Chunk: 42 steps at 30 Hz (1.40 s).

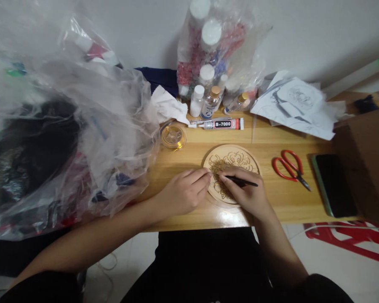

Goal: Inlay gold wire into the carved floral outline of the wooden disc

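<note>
A round wooden plate (208, 156) with a raised rim lies near the table's front edge. Gold wire outlines of flowers (238, 159) cover much of its face. Pen-fashion, my right hand (251, 195) grips a slim black tool (244, 182), possibly tweezers; its working tip is hidden by my fingers over the pattern. My left hand (189, 189) is at the plate's left rim, fingers bent and pressed together, the tips close to those of my right hand. Whatever they may pinch is too small to make out.
Behind the plate lie a B-7000 glue tube (224, 123), a spool of gold wire (173, 136) and small bottles (210, 102). Red-handled scissors (292, 168) and a phone (334, 185) are at right. Plastic bags (113, 109) crowd the left; printed sheets (297, 101) lie behind.
</note>
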Each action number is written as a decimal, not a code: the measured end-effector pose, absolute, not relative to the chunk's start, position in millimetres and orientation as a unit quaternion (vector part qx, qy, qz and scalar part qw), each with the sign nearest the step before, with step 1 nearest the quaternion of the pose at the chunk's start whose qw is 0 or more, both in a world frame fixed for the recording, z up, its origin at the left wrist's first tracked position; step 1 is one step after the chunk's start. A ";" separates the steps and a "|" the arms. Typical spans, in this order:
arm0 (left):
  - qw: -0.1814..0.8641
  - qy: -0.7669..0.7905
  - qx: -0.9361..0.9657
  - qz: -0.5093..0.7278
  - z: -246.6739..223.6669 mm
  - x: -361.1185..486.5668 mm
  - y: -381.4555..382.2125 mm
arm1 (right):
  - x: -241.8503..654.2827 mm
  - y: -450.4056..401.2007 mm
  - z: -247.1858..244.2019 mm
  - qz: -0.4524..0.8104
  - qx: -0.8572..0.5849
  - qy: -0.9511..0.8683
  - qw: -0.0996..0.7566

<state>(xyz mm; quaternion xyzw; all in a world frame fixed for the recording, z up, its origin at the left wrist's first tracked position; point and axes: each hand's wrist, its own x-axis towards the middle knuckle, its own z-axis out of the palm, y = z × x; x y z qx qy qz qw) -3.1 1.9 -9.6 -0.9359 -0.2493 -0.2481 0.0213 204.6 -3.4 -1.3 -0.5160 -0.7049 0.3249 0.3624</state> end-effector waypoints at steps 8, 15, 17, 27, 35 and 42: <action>0.012 -0.247 -0.934 -0.256 -8.3 -2.7 2.0 | 203.8 -2.4 -0.4 0.329 -0.513 -0.707 0.359; 0.025 -0.244 -0.940 -0.236 -7.3 -3.5 2.6 | 204.1 -2.7 -0.2 0.338 -0.523 -0.698 0.353; 0.030 -0.240 -0.941 -0.236 -7.0 -3.2 3.0 | 204.3 -2.6 -0.3 0.341 -0.523 -0.697 0.354; -0.051 -0.297 -0.919 -0.254 -7.6 0.5 0.2 | 204.6 -2.4 -2.2 0.346 -0.523 -0.693 0.356; -0.099 -0.328 -0.905 -0.251 -2.4 0.0 3.4 | 203.8 -1.9 -1.3 0.349 -0.522 -0.694 0.354; -0.064 -0.306 -0.913 -0.261 -3.4 -0.6 3.7 | 203.2 -2.0 0.5 0.347 -0.516 -0.697 0.356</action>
